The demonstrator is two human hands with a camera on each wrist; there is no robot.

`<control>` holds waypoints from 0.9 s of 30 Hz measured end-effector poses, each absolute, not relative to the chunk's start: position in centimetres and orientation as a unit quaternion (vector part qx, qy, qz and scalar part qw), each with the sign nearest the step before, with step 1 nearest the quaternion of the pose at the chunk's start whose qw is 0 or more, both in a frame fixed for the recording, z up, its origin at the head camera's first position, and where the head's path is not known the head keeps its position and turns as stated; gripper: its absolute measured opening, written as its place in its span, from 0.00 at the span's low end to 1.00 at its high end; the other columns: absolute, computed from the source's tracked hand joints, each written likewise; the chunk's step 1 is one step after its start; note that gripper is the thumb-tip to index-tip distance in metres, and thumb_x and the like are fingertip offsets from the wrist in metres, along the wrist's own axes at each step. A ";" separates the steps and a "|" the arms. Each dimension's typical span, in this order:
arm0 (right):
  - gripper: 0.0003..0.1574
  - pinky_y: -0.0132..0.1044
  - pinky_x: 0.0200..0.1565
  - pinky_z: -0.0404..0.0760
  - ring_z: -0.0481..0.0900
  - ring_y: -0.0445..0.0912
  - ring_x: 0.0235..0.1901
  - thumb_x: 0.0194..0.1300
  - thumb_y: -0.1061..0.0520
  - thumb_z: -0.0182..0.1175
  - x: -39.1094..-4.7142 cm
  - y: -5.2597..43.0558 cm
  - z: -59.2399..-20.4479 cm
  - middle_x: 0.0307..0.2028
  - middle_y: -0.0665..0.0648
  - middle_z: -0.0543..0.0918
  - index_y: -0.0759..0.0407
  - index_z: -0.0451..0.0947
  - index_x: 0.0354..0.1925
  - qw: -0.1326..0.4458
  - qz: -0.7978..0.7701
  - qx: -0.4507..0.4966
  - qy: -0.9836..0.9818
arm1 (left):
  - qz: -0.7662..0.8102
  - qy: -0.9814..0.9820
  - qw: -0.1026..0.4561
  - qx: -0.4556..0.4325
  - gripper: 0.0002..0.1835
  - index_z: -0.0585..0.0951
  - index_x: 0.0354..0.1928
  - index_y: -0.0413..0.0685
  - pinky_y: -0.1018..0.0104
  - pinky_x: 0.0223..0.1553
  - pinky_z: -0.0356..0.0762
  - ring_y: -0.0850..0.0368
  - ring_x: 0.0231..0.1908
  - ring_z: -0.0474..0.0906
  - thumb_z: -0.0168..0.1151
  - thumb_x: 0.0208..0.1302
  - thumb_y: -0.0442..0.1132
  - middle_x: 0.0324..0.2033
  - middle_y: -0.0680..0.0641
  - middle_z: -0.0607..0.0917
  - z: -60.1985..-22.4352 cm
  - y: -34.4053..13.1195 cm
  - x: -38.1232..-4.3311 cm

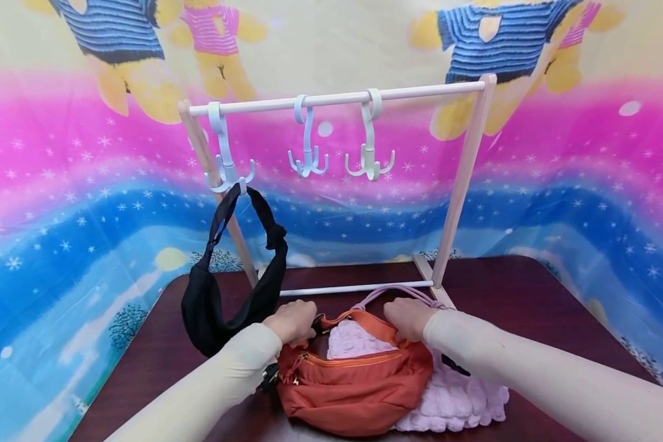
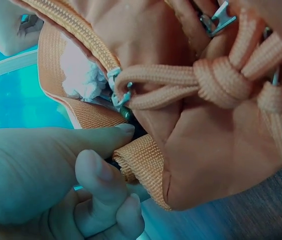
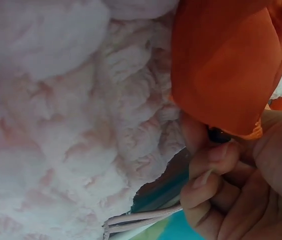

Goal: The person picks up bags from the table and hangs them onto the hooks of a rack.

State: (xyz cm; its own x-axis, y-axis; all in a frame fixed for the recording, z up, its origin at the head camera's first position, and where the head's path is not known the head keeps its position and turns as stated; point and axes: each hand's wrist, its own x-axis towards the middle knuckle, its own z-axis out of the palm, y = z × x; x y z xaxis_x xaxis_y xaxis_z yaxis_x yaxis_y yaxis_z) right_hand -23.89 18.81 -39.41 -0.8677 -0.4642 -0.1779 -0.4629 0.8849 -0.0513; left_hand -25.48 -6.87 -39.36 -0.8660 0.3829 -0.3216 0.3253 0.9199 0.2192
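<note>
A rust-orange waist bag [image 1: 353, 396] with a zipped front and knotted cord pull [image 2: 223, 82] is at the front of the table in the head view. My left hand [image 1: 294, 320] pinches its webbing strap [image 2: 143, 162] by the bag's left end, thumb and curled fingers around it. At the other end my right hand [image 1: 411, 316] grips the bag near a small black piece [image 3: 218, 134], mostly hidden by the fingers. Behind and under the orange bag lies a puffy pale-pink bag [image 1: 458, 402] with thin pink cord handles [image 1: 389, 288].
A wooden rack [image 1: 464, 184] stands at the back of the dark red table [image 1: 503, 288]. From its top bar hang three hooks; the middle [image 1: 307, 162] and right [image 1: 369, 162] ones are bare. A black shoulder bag [image 1: 207, 310] hangs from the left hook [image 1: 229, 175], close to my left forearm.
</note>
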 end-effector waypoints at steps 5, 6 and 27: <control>0.20 0.43 0.37 0.78 0.76 0.47 0.28 0.45 0.60 0.79 -23.7 18.4 -39.1 0.23 0.54 0.79 0.56 0.74 0.24 0.093 -0.003 -0.246 0.965 | 0.062 0.966 0.163 0.193 0.16 0.75 0.22 0.48 0.66 0.23 0.65 0.57 0.15 0.73 0.65 0.68 0.38 0.12 0.50 0.77 -39.4 -7.1 -25.4; 0.20 0.43 0.37 0.78 0.76 0.47 0.27 0.45 0.60 0.79 -23.7 18.4 -39.0 0.23 0.54 0.79 0.56 0.74 0.24 0.095 -0.003 -0.246 0.965 | 0.059 0.967 0.155 0.196 0.15 0.75 0.22 0.47 0.66 0.23 0.66 0.57 0.16 0.73 0.66 0.68 0.37 0.12 0.50 0.77 -39.4 -7.1 -25.3; 0.20 0.32 0.28 0.62 0.60 0.40 0.20 0.61 0.62 0.71 -23.9 19.4 -37.0 0.15 0.45 0.59 0.56 0.73 0.19 0.143 -0.076 -0.233 0.959 | 0.068 0.971 0.106 0.203 0.12 0.76 0.28 0.51 0.64 0.25 0.63 0.57 0.20 0.70 0.64 0.70 0.41 0.19 0.51 0.75 -39.1 -8.0 -24.8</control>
State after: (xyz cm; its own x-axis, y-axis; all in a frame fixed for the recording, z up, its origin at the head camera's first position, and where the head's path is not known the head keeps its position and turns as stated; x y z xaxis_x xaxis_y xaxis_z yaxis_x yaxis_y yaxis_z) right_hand -23.95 19.39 -37.02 -0.8510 -0.4678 -0.2388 -0.4245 0.8803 -0.2119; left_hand -24.76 -8.02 -39.15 -0.8950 0.4091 -0.1778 0.3803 0.9081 0.1752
